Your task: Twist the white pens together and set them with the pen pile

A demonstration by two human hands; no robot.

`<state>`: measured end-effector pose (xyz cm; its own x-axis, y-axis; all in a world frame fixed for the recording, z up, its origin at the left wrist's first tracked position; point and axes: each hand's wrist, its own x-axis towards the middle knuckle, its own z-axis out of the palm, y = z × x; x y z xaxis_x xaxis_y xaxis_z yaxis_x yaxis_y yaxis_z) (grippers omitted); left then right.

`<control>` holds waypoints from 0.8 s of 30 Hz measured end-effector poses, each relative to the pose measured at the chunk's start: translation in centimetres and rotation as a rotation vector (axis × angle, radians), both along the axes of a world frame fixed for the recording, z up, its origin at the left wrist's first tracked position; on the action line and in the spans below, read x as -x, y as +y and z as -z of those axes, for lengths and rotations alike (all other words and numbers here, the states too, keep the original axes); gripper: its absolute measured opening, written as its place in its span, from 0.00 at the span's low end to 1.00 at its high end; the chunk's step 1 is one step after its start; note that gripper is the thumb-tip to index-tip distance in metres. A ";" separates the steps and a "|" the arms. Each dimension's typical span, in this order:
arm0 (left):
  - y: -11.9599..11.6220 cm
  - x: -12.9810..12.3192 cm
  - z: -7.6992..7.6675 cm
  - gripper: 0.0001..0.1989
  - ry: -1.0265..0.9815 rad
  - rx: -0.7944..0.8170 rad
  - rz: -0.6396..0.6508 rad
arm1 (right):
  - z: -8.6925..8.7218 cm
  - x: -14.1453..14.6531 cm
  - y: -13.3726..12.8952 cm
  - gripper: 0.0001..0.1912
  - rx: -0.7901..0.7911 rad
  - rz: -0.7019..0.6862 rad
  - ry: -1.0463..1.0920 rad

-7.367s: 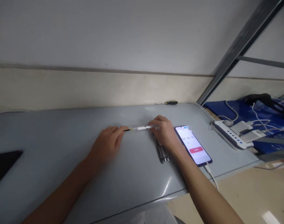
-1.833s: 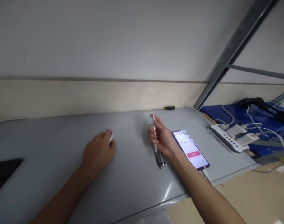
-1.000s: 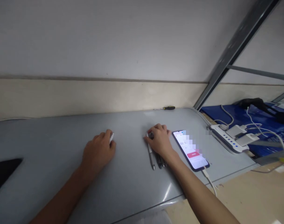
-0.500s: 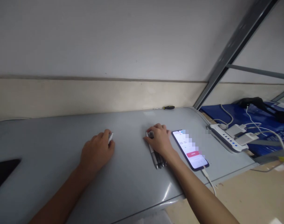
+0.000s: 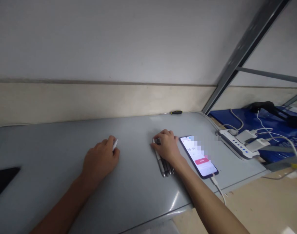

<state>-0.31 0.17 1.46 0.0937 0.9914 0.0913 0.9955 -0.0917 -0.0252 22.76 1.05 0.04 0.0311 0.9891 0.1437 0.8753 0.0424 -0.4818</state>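
Observation:
My left hand rests low over the grey table, its fingers closed on a white pen. Only one end of that pen pokes out between thumb and forefinger; the hand hides the rest. To the right, my right hand curls over the upper ends of several pens lying side by side. Its thumb and fingertips close around their tops from both sides. The lower ends of these pens, with metal tips, point toward me below the hand. The palm and wrist cover part of the bundle.
A phone showing a timer lies right of my right hand, its cable plugged in. Beyond it is a power strip with chargers. A screwdriver lies by the wall. A black object sits at the left edge.
Both hands stay nearly where they were, still closed on the pens. The phone's timer digits read more clearly now.

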 end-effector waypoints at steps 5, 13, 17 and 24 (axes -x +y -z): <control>0.0 0.2 0.1 0.12 -0.008 -0.014 0.013 | 0.1 -0.1 0.1 0.08 -0.046 0.004 0.018; 0.4 0.2 1.2 0.10 -0.289 -0.092 0.239 | -0.7 -0.1 -0.1 0.09 -0.196 -0.027 0.212; 0.2 -0.5 1.7 0.08 -0.526 -0.151 0.468 | -0.8 0.3 -0.4 0.15 -0.289 -0.338 0.294; -0.3 -1.2 1.9 0.08 -0.636 -0.154 0.557 | -0.5 0.7 -0.6 0.08 -0.294 -0.626 0.308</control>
<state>0.88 -0.16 -0.39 0.4482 0.7883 0.4216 0.6352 -0.6126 0.4703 22.04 0.49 0.51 -0.4427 0.7574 0.4800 0.4732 0.6520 -0.5924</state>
